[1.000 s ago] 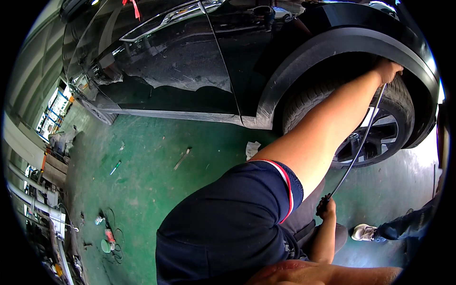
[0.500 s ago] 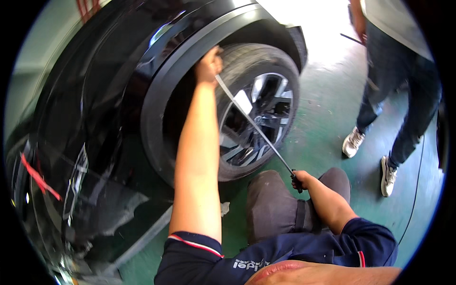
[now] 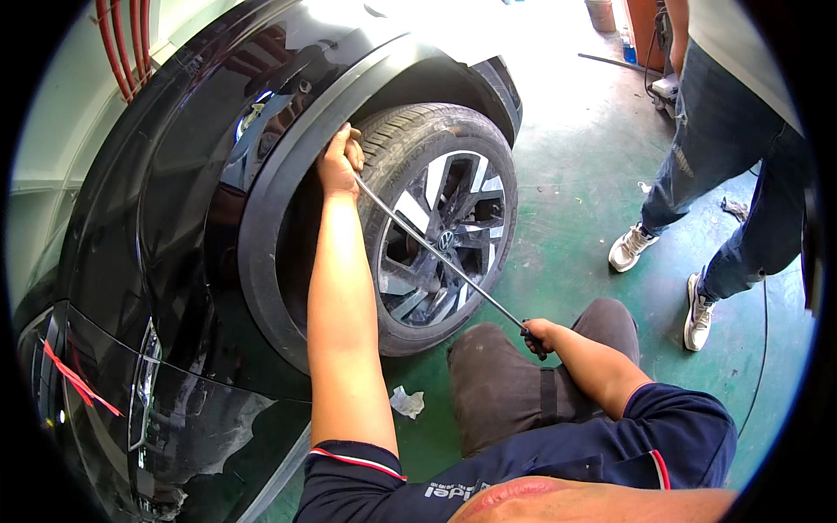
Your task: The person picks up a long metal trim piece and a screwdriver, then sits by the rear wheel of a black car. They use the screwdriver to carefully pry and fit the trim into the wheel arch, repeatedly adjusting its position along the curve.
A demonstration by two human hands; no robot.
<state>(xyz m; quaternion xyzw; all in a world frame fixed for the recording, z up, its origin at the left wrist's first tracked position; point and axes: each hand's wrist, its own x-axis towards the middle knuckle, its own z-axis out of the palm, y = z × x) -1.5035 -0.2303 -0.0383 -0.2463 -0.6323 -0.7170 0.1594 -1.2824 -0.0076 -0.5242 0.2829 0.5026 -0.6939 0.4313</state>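
Observation:
My right hand (image 3: 544, 336) is wrapped round the black handle of a long thin metal pry bar (image 3: 440, 254), just above my knees. The shaft slants up and leftward across the front of the wheel (image 3: 446, 228). Its far end meets my left hand (image 3: 340, 162), whose fingers are curled round it in the gap between the tyre (image 3: 394, 139) and the wheel arch trim (image 3: 283, 166). The tip is hidden there. The wheel has a black and silver rim and sits in the arch of a black car (image 3: 179, 131).
Another person (image 3: 728, 148) in jeans and pale shoes stands at the right. A crumpled white scrap (image 3: 407, 402) lies on the green floor (image 3: 567, 218) beside my left arm. Red tape (image 3: 78, 379) sticks to the car's lower left. A dark rod (image 3: 619, 64) lies farther back.
My view has shifted, so the wheel appears lower and more to the left. Both hands stay on the pry bar, which still crosses the wheel. The other person's feet look closer together.

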